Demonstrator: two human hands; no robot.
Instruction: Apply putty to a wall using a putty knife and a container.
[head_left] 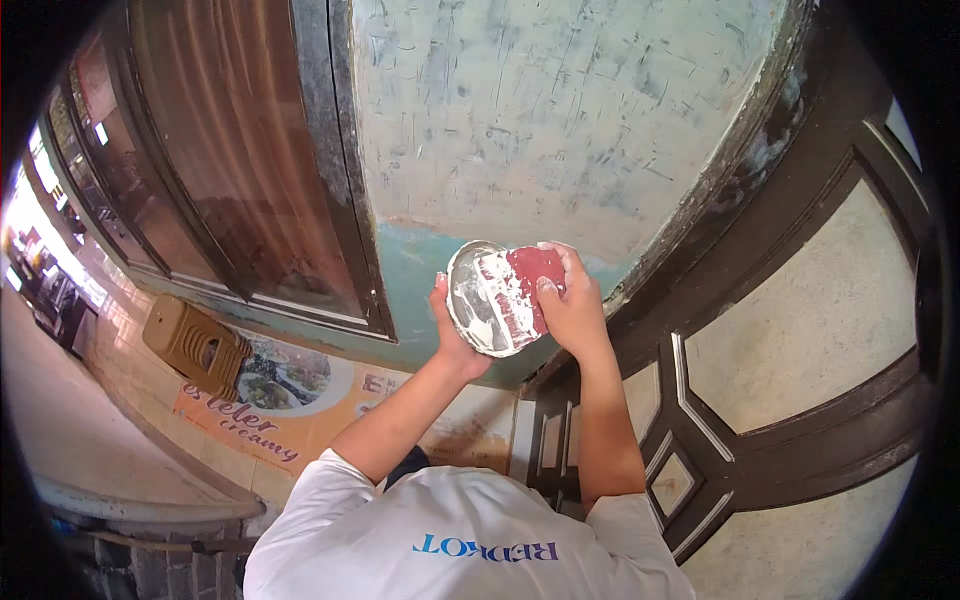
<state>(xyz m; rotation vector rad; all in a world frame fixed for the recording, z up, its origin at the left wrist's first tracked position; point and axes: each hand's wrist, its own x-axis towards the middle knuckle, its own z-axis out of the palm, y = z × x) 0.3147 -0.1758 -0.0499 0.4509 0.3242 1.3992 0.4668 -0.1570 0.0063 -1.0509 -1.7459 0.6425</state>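
Observation:
My left hand point(450, 335) grips a round, shallow container point(467, 300) smeared with white paste along its rim and inside. In my right hand point(570, 305) is a red flat spreader point(538, 280), thickly coated with white paste on its left part and resting across the container's right side. My right thumb presses on its face, with the fingers round its edge. Both hands are raised in front of a wall point(560, 120) with a pale, scuffed upper surface and teal paint lower down.
A dark-framed window point(230, 170) is at left, above a brown plastic stool point(190, 340). A printed orange banner point(260, 445) lies on the floor. A dark wooden panelled door point(790, 310) fills the right side. A curved ledge point(150, 500) is at lower left.

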